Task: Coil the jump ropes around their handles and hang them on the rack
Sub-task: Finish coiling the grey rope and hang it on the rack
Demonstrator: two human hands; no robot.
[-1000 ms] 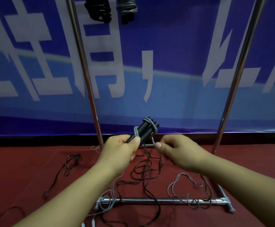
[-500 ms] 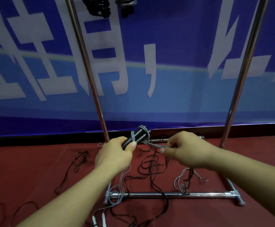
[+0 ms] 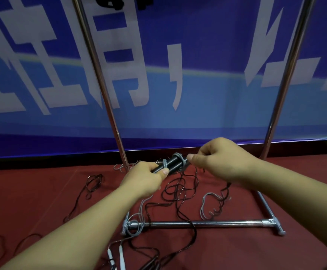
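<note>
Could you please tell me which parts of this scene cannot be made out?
Head view only:
- Dark coiled ropes hanging up top: cut off by the upper edge.
- Black handles: near ends hidden in the left hand's grip.
- Grey cord end: covered by right hand.

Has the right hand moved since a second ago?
Yes. The right hand has swung from beside the black handles up over their far end.

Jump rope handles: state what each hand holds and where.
The left hand grips the black handles at their near end. The right hand pinches the grey rope just beside the coil at the far end.
</note>
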